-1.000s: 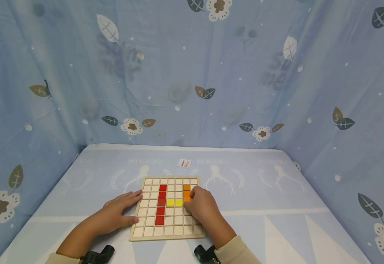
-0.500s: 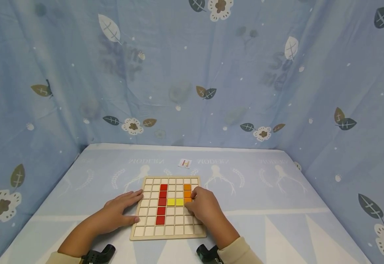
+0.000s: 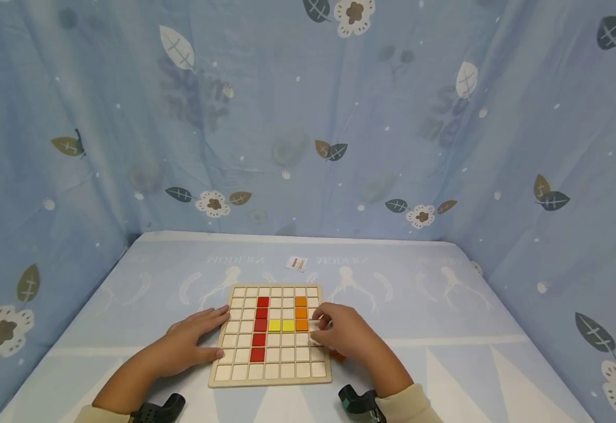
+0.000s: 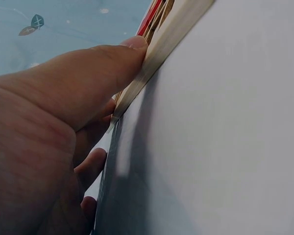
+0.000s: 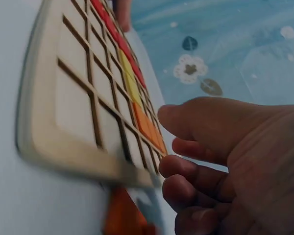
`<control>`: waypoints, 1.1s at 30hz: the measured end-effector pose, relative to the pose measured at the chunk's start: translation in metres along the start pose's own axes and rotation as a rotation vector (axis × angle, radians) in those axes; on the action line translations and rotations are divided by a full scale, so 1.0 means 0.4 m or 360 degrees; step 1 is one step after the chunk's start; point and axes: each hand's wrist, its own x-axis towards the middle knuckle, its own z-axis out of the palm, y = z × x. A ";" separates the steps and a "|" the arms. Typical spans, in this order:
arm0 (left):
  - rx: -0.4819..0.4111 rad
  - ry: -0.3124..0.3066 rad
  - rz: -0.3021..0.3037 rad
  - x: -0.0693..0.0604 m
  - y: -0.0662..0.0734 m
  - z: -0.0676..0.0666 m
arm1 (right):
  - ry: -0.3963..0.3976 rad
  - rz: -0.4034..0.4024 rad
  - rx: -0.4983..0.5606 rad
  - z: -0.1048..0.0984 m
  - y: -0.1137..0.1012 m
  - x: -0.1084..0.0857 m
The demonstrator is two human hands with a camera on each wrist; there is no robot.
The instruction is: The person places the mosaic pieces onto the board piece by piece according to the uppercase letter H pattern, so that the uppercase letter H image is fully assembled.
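Note:
A wooden grid board with pale cells lies on the table, holding a column of red tiles, two yellow tiles and a short orange column. My left hand rests along the board's left edge, fingers extended and thumb against the rim. Over the right edge hovers my right hand, fingers loosely bent, a gap between thumb and fingertips and nothing held. Under that hand, loose orange pieces lie beside the board, partly hidden in the head view.
Beyond the board lies a small printed card with coloured marks. A pale blue patterned cloth covers the table. Blue curtains with leaves and flowers enclose the back and sides.
My right hand has drawn back to the right from the lowest orange tile, which now shows whole in its cell. Loose orange pieces beside the board have come into view. My left hand stays put.

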 end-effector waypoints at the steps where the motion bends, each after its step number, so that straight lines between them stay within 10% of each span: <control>1: -0.0004 -0.0002 0.0000 0.001 0.001 0.000 | -0.0004 -0.0019 -0.0031 -0.013 0.011 -0.006; 10: 0.0010 -0.0004 -0.0025 0.002 0.005 -0.002 | -0.0053 -0.0125 -0.0206 -0.074 0.102 -0.061; 33: 0.0016 -0.0021 -0.0077 0.000 0.003 0.001 | -0.0163 -0.0192 -0.0297 -0.083 0.133 -0.089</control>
